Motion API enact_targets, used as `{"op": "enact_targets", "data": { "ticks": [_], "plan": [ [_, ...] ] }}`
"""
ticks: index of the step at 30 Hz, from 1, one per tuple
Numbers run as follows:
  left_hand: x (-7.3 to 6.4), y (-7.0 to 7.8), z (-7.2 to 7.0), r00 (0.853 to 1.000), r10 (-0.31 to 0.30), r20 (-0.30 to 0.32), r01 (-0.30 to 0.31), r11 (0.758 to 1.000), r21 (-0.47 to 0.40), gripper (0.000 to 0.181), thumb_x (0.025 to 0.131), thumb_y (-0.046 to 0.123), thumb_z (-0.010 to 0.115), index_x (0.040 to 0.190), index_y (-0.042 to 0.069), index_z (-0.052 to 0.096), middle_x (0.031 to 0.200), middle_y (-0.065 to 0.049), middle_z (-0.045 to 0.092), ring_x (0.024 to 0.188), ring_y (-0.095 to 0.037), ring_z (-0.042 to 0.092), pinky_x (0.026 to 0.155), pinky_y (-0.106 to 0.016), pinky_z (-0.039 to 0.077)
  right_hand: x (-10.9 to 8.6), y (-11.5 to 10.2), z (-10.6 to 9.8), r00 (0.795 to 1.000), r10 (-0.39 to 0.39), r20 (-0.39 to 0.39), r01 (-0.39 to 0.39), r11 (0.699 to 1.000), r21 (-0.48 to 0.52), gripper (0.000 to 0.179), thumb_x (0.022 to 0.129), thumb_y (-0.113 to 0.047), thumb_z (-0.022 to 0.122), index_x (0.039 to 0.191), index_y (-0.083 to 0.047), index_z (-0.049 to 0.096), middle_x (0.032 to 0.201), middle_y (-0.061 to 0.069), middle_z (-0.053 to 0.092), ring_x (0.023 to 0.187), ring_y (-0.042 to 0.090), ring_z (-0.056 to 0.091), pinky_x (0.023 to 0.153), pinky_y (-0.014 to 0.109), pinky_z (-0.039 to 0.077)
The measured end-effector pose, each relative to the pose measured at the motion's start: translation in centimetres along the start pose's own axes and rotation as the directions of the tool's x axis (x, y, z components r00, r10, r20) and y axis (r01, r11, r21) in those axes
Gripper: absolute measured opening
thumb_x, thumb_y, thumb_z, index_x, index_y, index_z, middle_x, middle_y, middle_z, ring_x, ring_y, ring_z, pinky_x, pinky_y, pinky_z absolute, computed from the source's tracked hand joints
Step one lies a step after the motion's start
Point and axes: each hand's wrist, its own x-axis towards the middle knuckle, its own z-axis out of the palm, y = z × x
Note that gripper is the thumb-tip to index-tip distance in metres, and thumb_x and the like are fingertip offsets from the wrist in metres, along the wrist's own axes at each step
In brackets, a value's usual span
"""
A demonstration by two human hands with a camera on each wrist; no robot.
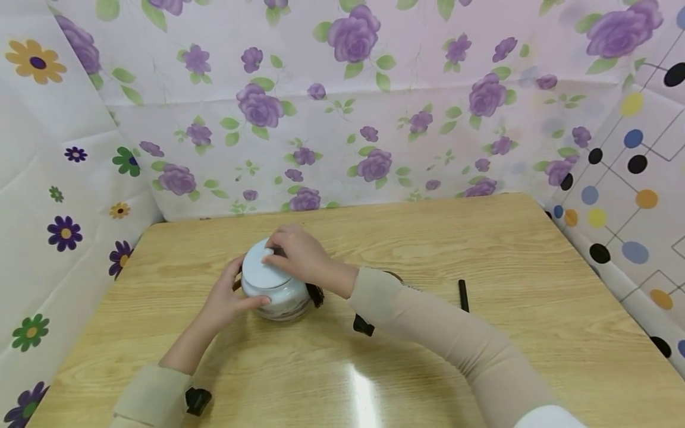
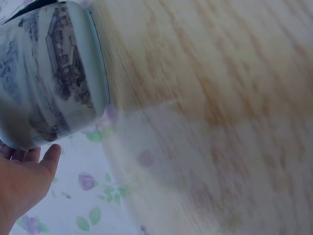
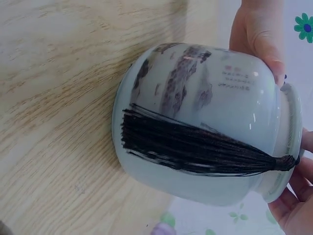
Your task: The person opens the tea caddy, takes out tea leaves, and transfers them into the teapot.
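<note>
A pale porcelain jar (image 1: 283, 300) stands upright on the table, its round lid (image 1: 261, 274) on top. In the left wrist view, a dark painted building and landscape show on the jar (image 2: 63, 63). A black tassel (image 3: 195, 147) hangs down the jar's side from near the lid in the right wrist view. My left hand (image 1: 227, 297) grips the jar's left side, thumb at the front and fingers round the back. From above, my right hand (image 1: 299, 252) pinches the small knob (image 1: 267, 254) of the lid between thumb and fingers.
A thin black stick-like object (image 1: 463, 295) lies on the wooden table (image 1: 439, 238), right of my right forearm. Behind that forearm a dark curved edge (image 1: 394, 275) shows, mostly hidden. Flowered sheets (image 1: 321, 148) hang along the table's back and left, a dotted one at right.
</note>
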Motion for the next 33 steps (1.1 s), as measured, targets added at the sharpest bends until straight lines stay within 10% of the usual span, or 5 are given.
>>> {"op": "enact_targets", "data": {
  "ticks": [18,33],
  "plan": [
    [0.5,0.6,-1.4,0.997,0.073,0.015,-0.074,0.997,0.012,0.086,0.081,0.005,0.074,0.147,-0.005,0.021,0.151,-0.026,0.027,0.139,-0.043,0.022,0.111,-0.063,0.020,-2.1,4.2,-1.5,0.986,0.054,0.158,-0.091,0.967,0.240,0.067,0.087,-0.034,0.069,0.140,-0.002,0.045,0.142,0.012,0.048,0.133,0.026,0.042,0.109,0.040,0.038],
    [1.5,1.4,-1.7,0.992,0.046,0.116,-0.052,0.997,0.049,0.086,0.079,0.013,0.078,0.147,-0.002,0.027,0.148,-0.025,0.032,0.137,-0.043,0.030,0.109,-0.061,0.026,-3.9,4.3,0.6,0.998,0.018,0.064,-0.039,0.938,0.344,0.076,0.081,-0.026,0.075,0.144,-0.003,0.038,0.138,0.014,0.050,0.114,0.022,0.054,0.089,0.036,0.051]
  ]
}}
